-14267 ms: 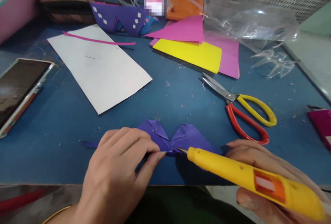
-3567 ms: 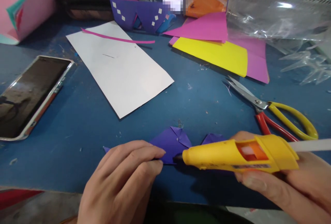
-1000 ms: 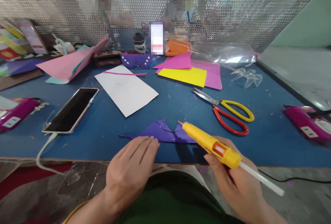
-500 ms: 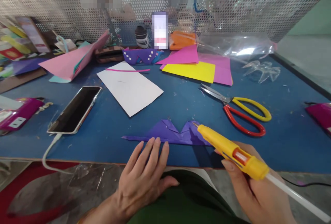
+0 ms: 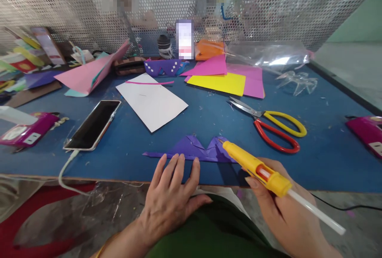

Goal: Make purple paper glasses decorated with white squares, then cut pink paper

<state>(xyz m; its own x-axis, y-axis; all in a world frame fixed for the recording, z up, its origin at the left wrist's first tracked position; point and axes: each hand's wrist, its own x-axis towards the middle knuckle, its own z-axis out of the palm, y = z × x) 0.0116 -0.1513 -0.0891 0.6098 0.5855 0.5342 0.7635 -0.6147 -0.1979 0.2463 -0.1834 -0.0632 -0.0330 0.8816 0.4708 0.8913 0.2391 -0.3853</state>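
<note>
A folded purple paper piece with a notch in its upper edge lies near the table's front edge. My left hand rests flat, fingers spread, with the fingertips on the paper's lower edge. In my right hand is a yellow hot glue gun, a white glue stick poking out of its back end. Its metal nozzle points at the right peak of the purple paper; whether it touches I cannot tell. Beyond my right hand, scissors with one red and one yellow handle lie open.
A white sheet carries a pink strip. To the left lies a phone with a cable. A purple mask, yellow paper and pink paper sit farther back. Behind stands a perforated metal screen.
The view has shifted slightly. The glue gun's nozzle stays by the right peak of the purple paper, and my left hand still lies on its lower edge.
</note>
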